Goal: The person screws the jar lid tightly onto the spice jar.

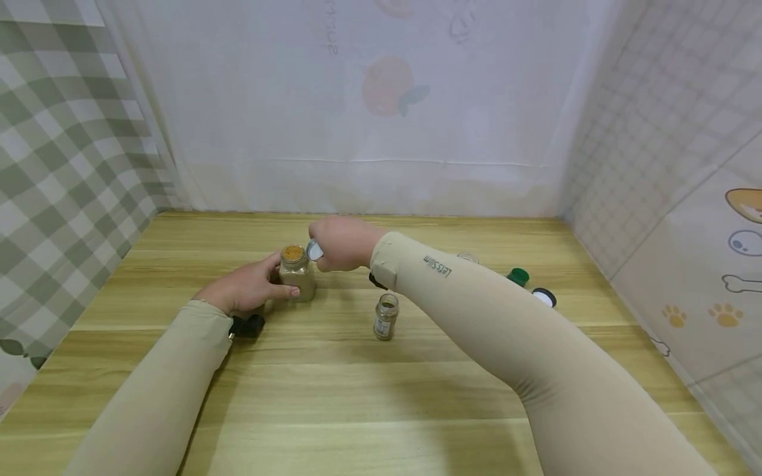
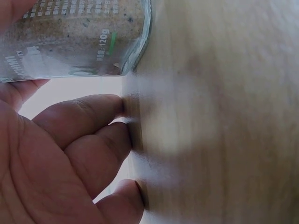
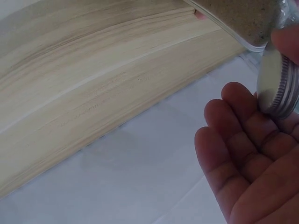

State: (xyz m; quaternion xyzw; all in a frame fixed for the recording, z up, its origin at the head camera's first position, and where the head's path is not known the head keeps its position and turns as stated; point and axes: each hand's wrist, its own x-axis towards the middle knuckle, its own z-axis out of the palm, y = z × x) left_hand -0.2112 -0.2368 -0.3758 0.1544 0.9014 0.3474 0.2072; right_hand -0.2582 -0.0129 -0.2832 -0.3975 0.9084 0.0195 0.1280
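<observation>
My left hand (image 1: 250, 287) grips the square glass jar (image 1: 305, 284) by thumb and forefinger, the other fingers loosely bent with their tips down near the wood, and the jar stands upright left of the middle; my right hand (image 1: 342, 243) pinches a silver screw lid (image 1: 315, 250) between thumb and finger, its remaining fingers half curled and holding nothing. The lid is on edge, just beside the jar's mouth, where something orange (image 1: 293, 252) shows right at the rim. With so full a mouth, I'd judge a knock from the lid or a squeeze that tips the glass could send some over the side, and grains on the thread might make the lid sit crooked. My right sleeve (image 1: 476, 311) reaches across the table, so a careless sweep back could topple the small open jar (image 1: 385, 317) below it, or push the green cap (image 1: 518, 276) and black-rimmed lid (image 1: 544, 297) along; a glass piece (image 1: 467, 256) is mostly hidden behind that arm, and I cannot tell what it is. The table (image 1: 333, 396) is pale, streaky wood, backed by a white sheet (image 1: 268, 99) with a faint printed orange, with checked cloth (image 1: 71, 132) on the left and a paw-print covering (image 1: 702, 264) on the right
</observation>
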